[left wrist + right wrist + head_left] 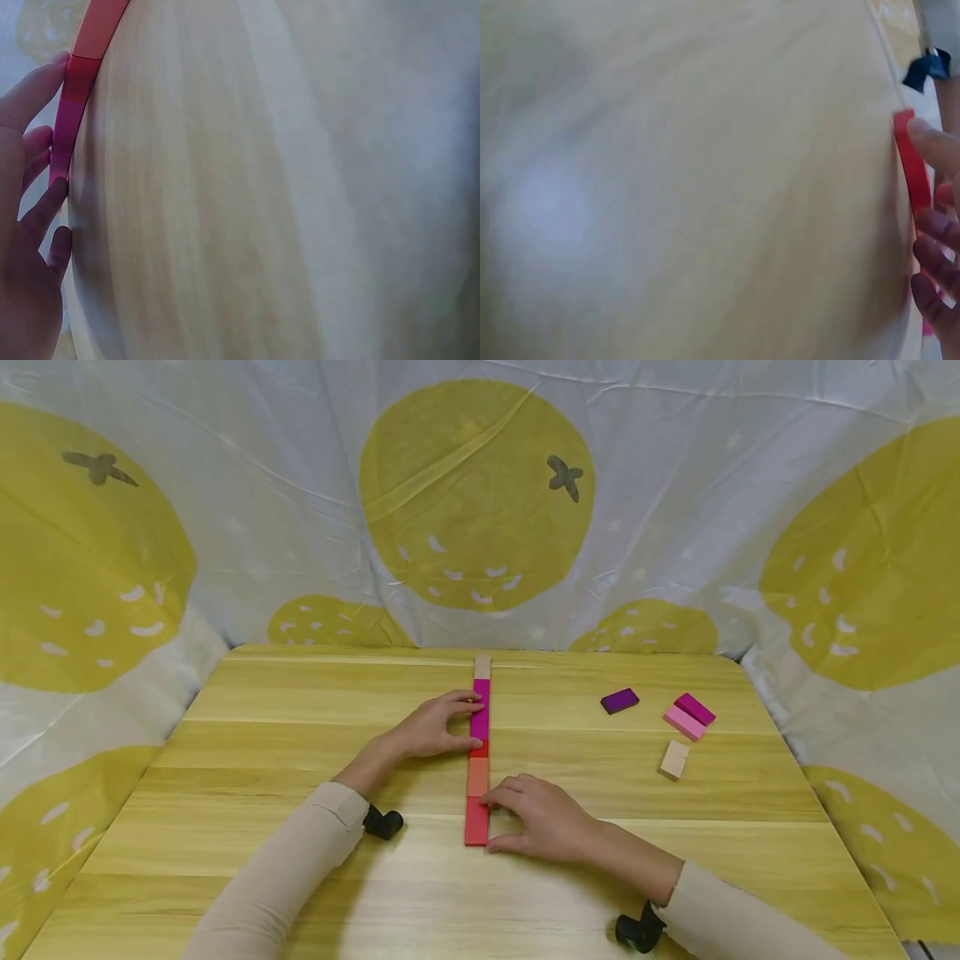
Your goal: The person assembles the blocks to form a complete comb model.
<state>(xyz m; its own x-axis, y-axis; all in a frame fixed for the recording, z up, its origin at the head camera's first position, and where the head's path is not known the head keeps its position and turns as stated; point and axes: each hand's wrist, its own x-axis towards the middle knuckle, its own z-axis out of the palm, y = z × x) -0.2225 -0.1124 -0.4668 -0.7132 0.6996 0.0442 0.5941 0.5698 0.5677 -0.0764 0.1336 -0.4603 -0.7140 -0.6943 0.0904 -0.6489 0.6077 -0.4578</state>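
A straight row of flat blocks runs away from me on the table. From far to near it shows a natural wood block [482, 667], a magenta stretch [481, 714], a narrow red part [483, 748], a salmon-orange block [478, 777] and a red block [476, 822]. My left hand [431, 724] is at the row's left side, its fingertips on the magenta stretch and its thumb at the narrow red part. At the near end, my right hand [551, 820] touches the red block's right side, thumb by its near corner and fingers by its far end.
To the right lie a purple block [620, 700], a magenta block [695, 708] beside a pink block [684, 723], and a natural wood block [674, 760]. A patterned cloth [300, 485] hangs behind the wooden table [262, 727]. Black cameras sit at both wrists.
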